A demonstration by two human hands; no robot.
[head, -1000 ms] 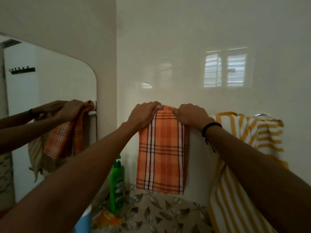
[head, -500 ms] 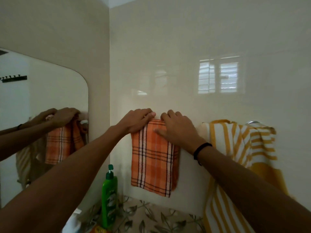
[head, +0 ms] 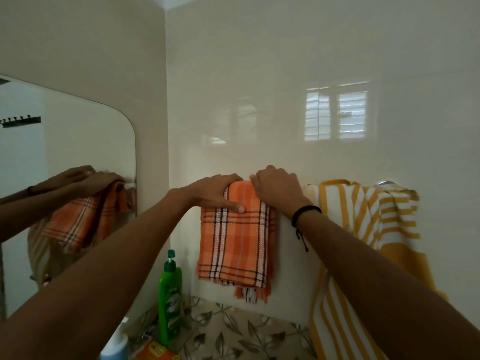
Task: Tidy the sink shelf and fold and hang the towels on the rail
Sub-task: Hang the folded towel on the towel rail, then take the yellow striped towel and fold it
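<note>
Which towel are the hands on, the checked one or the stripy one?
The orange checked towel, left of the yellow striped towel. The left hand presses its top fold and the right hand grips it.

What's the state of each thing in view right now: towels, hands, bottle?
orange towel: folded, draped over the rail, hanging.
yellow striped towel: draped over the rail, bunched up.
left hand: flat on the orange towel's top, thumb pressing its front.
right hand: fingers curled over the orange towel's top.
green pump bottle: upright, pump on.
</note>
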